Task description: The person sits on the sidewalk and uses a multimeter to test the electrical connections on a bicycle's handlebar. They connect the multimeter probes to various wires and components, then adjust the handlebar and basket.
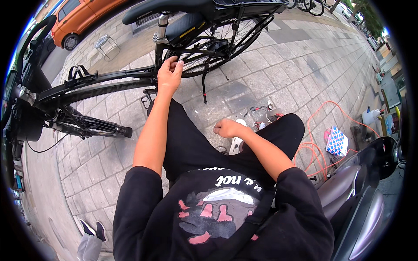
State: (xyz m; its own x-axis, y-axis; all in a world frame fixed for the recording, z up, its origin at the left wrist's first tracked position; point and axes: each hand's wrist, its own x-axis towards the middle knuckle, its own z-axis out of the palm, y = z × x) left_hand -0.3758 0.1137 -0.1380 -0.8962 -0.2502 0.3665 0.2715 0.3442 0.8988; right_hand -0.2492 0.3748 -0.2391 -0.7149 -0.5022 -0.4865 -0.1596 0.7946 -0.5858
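Note:
A black electric bike point(113, 82) stands on its kickstand point(205, 89) in front of me, its front end at the left. My left hand point(169, 78) reaches up to the frame just behind the seat tube, beside the rear wheel point(244, 48). Its fingers are bent and close to the thumb; whatever they hold is too small or hidden. Above it are the silver seat post point(162, 28) and black saddle point(159, 8). My right hand point(228, 128) hovers between my knees near a white shoe point(237, 141), fingers curled together, their contents not visible.
Cables and red-handled tools point(261, 114) lie on the paving beyond my right knee. At the right are an orange hose point(310, 145), a checkered box point(337, 141) and a parked scooter point(348, 191). A stool point(106, 42) and an orange car point(80, 17) stand far left; someone's shoes point(93, 230) show lower left.

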